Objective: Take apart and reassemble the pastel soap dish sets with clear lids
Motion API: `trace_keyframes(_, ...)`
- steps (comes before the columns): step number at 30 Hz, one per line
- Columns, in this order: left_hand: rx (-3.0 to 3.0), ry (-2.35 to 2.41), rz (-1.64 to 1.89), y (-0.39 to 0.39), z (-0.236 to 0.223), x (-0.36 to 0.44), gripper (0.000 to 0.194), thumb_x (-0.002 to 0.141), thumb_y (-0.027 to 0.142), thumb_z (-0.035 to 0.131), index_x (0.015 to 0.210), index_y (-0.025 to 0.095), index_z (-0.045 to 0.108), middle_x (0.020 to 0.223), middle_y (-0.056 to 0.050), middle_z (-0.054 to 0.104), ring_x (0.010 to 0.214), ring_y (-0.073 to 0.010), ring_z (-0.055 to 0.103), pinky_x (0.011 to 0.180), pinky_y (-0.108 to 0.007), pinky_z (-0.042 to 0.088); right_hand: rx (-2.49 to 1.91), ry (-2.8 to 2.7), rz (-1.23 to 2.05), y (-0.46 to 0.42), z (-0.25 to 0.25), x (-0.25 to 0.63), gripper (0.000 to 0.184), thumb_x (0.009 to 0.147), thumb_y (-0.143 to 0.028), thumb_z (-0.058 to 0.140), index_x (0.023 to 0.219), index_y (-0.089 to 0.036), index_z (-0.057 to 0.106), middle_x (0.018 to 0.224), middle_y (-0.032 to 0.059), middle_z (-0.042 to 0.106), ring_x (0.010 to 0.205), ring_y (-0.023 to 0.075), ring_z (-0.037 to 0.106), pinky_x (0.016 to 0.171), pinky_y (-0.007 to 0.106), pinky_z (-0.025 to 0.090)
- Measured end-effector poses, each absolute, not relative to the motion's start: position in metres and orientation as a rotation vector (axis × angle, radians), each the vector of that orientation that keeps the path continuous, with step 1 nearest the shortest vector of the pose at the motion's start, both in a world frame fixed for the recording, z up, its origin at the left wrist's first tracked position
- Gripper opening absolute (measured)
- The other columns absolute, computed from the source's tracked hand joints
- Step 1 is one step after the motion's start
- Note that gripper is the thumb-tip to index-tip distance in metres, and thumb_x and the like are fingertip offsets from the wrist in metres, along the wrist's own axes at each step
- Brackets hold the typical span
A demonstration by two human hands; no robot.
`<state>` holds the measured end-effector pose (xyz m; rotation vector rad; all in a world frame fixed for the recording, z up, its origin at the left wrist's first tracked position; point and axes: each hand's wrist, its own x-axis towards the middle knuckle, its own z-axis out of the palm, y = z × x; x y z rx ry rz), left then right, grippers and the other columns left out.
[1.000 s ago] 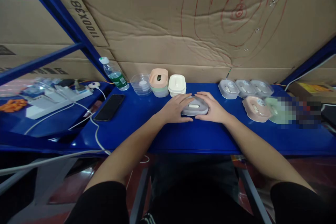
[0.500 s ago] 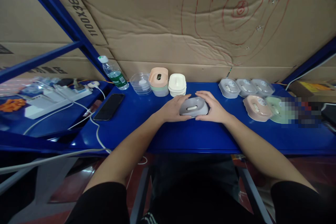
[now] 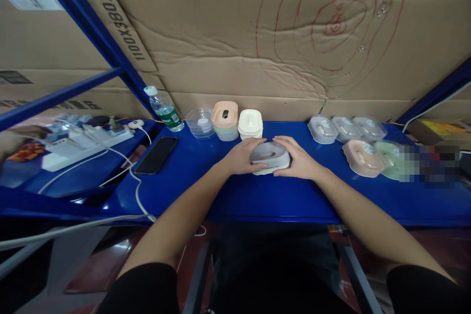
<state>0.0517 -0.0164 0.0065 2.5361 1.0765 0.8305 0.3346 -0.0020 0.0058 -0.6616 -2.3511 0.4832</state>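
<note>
My left hand [image 3: 243, 158] wraps the left side of a grey plastic cover [image 3: 274, 155] that has an oval slot in its top. From the right, my right hand [image 3: 300, 159] grips the same cover, thumb low and fingers along the far side. Under the cover's near edge a strip of a white base [image 3: 268, 171] shows; whether the two parts are joined, I cannot tell. Just behind my left hand stands a stack of white lids [image 3: 250, 125], beside a stack of peach, green and grey covers [image 3: 225, 120].
Grey boxes [image 3: 323, 130], a pink box [image 3: 363, 158] and a green box [image 3: 390, 159] sit on the right. On the left are clear round containers [image 3: 200, 125], a water bottle [image 3: 166, 110], a phone [image 3: 156, 155] and a power strip [image 3: 86, 149]. Cardboard [image 3: 206, 34] closes off the back.
The grey cover sits higher over the white base, and the white handle seen in its slot no longer shows. A blurred hand has appeared at the far left edge.
</note>
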Motion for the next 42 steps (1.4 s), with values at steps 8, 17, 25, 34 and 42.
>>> trace_keyframes(8,2.590,1.092,0.904,-0.019,0.012,0.052,0.080,0.085,0.067,0.075,0.147,0.020,0.057,0.144,-0.017,0.066,0.137,-0.0371,0.060,0.116,-0.060,0.049,-0.710,-2.367,0.480,0.002,-0.001,0.337,0.083,0.083,-0.046,0.087,0.156,-0.035,0.050,0.159,0.0147,0.049,0.148,0.0403,0.052,0.120,0.067,0.046)
trace_keyframes(17,2.538,0.959,1.096,-0.015,0.011,0.045,0.073,0.094,0.072,0.063,0.145,0.019,0.058,0.137,-0.018,0.069,0.126,-0.0333,0.068,0.108,-0.053,0.056,-0.712,-2.169,0.488,0.004,0.004,0.335,0.031,0.092,-0.035,0.074,0.122,-0.027,0.069,0.137,0.0122,0.070,0.128,0.0330,0.068,0.109,0.056,0.054)
trace_keyframes(25,2.562,1.107,1.285,-0.019,0.011,0.042,0.054,0.105,0.056,0.052,0.142,0.018,0.058,0.107,-0.013,0.077,0.088,-0.0241,0.076,0.081,-0.041,0.063,-0.990,-1.682,0.789,-0.002,0.009,0.326,0.042,0.089,-0.065,0.072,0.095,-0.024,0.065,0.084,0.0008,0.072,0.077,0.0217,0.067,0.071,0.036,0.056)
trace_keyframes(34,2.813,1.051,1.114,-0.019,0.029,0.046,0.064,0.090,0.068,0.071,0.140,0.028,0.060,0.162,-0.019,0.051,0.134,-0.0356,0.063,0.109,-0.059,0.054,-0.968,-1.268,1.212,0.019,0.030,0.318,0.051,0.074,-0.065,0.085,0.090,-0.025,0.058,0.059,-0.0064,0.058,0.038,0.0121,0.049,0.030,0.026,0.039)
trace_keyframes(42,2.356,1.703,1.587,-0.006,0.028,0.018,0.034,0.094,0.054,0.073,0.110,0.024,0.067,0.152,-0.016,0.059,0.142,-0.0366,0.057,0.117,-0.059,0.045,-0.908,-1.727,0.826,0.034,0.010,0.341,0.051,0.088,-0.057,0.075,0.127,-0.025,0.067,0.114,0.0074,0.080,0.080,0.0216,0.078,0.078,0.045,0.067)
